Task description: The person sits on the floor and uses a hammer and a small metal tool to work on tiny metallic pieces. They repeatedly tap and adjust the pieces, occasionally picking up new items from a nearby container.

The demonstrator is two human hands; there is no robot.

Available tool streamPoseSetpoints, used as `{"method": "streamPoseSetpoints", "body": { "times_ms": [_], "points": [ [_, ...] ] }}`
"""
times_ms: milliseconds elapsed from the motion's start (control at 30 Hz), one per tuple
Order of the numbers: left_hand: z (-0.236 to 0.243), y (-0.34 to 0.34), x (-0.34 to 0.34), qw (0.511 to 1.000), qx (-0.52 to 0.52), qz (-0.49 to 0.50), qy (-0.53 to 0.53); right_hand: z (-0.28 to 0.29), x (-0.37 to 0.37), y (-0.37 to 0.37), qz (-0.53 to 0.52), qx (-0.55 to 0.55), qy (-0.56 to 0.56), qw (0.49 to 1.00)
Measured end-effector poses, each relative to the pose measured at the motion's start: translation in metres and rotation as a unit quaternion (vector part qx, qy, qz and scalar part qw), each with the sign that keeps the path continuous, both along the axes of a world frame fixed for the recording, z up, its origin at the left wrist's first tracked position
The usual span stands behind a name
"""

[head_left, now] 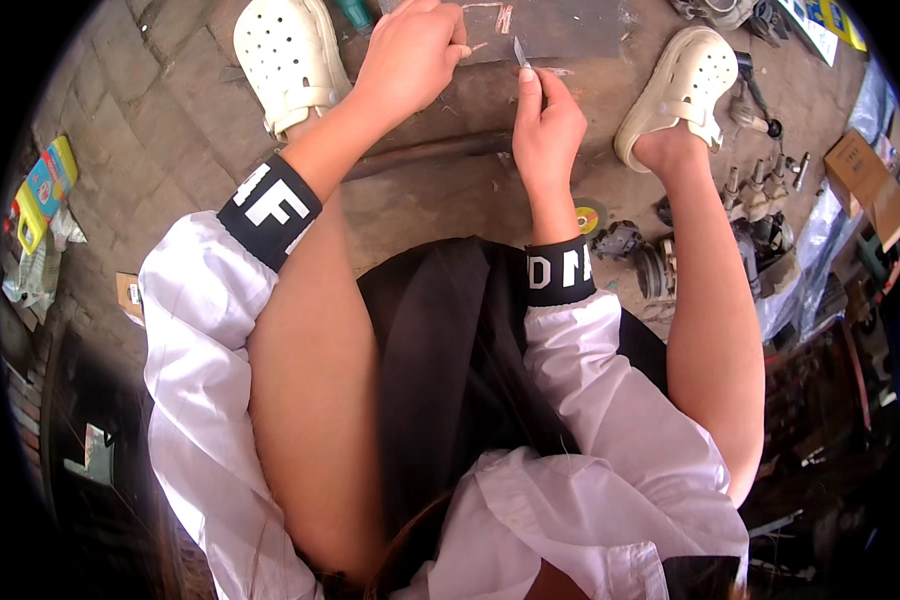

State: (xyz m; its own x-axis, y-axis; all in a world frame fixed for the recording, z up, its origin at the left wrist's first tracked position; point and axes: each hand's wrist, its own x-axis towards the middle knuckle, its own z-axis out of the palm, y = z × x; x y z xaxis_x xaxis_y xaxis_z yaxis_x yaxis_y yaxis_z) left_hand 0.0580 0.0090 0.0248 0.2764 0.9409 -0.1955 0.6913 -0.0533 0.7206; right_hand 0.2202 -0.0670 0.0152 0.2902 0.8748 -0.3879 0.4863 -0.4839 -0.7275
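My right hand (550,125) is closed around a small knife (520,54), its pointed blade angled up and away from me. The thumb lies along the near end of the blade. Left of it, my left hand (410,60) is closed with curled fingers over the edge of a dark grey sheet (585,30). A small pale sliver shows beside its fingertips; what the fingers grip, if anything, I cannot make out. Pale cut or scored lines (505,18) mark the sheet between the hands. The sheet lies on a low brown surface (425,200) at the far side.
My feet in cream clogs (290,60) flank the work. On the right are a yellow disc (588,218), several metal parts (660,265), a cardboard box (870,190) and clear plastic sheeting (795,290). A green object (353,14) stands far left of centre; a yellow-blue package (45,195) lies left.
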Motion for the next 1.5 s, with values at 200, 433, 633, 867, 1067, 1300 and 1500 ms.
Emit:
{"method": "streamPoseSetpoints", "body": {
  "times_ms": [200, 433, 633, 867, 1067, 1300, 1500],
  "points": [
    [0.002, 0.001, -0.006, 0.999, -0.045, 0.004, -0.03, 0.007, -0.006, -0.004, -0.152, -0.008, 0.51, 0.846],
    [0.004, 0.003, -0.005, 0.996, -0.075, 0.011, -0.046, 0.023, -0.005, 0.001, -0.104, -0.05, 0.488, 0.865],
    [0.014, 0.004, -0.002, 0.983, -0.162, 0.043, -0.068, 0.018, -0.002, -0.003, -0.083, -0.054, 0.434, 0.895],
    [0.007, 0.004, -0.003, 0.993, -0.101, 0.007, -0.052, 0.01, -0.014, -0.011, -0.063, -0.003, 0.375, 0.925],
    [0.003, 0.002, -0.007, 0.997, -0.066, 0.003, -0.051, 0.046, -0.021, 0.015, -0.249, -0.031, 0.57, 0.783],
    [0.005, 0.004, -0.006, 0.997, -0.064, -0.005, -0.052, 0.049, -0.007, 0.016, -0.121, -0.039, 0.551, 0.825],
    [0.002, 0.001, -0.007, 0.998, -0.045, -0.008, -0.053, 0.041, -0.014, 0.015, -0.156, -0.036, 0.533, 0.831]
  ]
}}
